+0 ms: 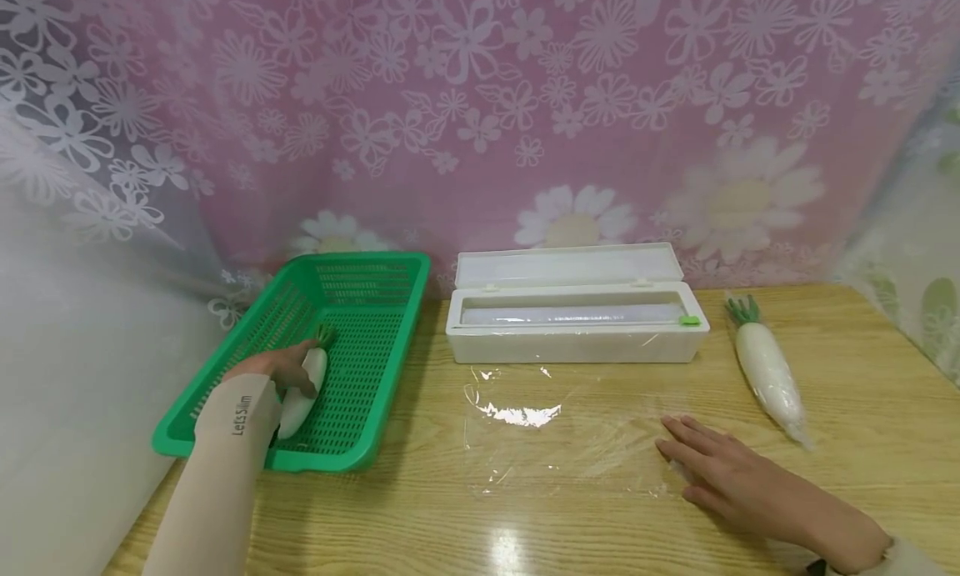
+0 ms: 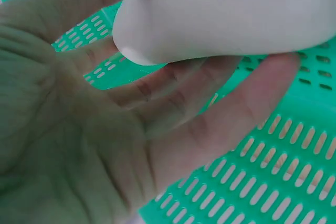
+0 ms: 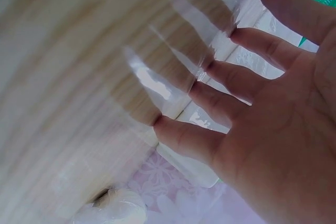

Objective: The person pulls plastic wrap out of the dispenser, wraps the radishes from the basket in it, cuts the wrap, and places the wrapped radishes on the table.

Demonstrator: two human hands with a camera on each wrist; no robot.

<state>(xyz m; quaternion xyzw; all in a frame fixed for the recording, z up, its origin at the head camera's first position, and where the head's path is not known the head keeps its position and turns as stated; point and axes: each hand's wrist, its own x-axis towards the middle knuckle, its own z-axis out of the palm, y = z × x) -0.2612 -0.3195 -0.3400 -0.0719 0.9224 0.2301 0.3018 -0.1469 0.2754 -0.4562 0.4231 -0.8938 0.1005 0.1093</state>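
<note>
Judged pick-up stage: left grip point(image 1: 277, 366) grasping the radish point(image 1: 297, 411) by the basket point(image 1: 322, 461)'s near edge, right grip point(image 1: 738, 480) released, touching the film point(image 1: 566, 433)'s right edge; lifting requires clearing the rim.

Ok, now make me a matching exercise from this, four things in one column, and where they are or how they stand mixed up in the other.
Things:
1. Left hand
2. White box
3. Right hand
4. Wrapped radish

Places and states:
a. Touching the clear film
b. Lying on the table, to the right of the box
c. In the green basket, at the other radish
d. Standing open, with a roll inside

Right pairs: 1-c, 2-d, 3-a, 4-b.
</note>
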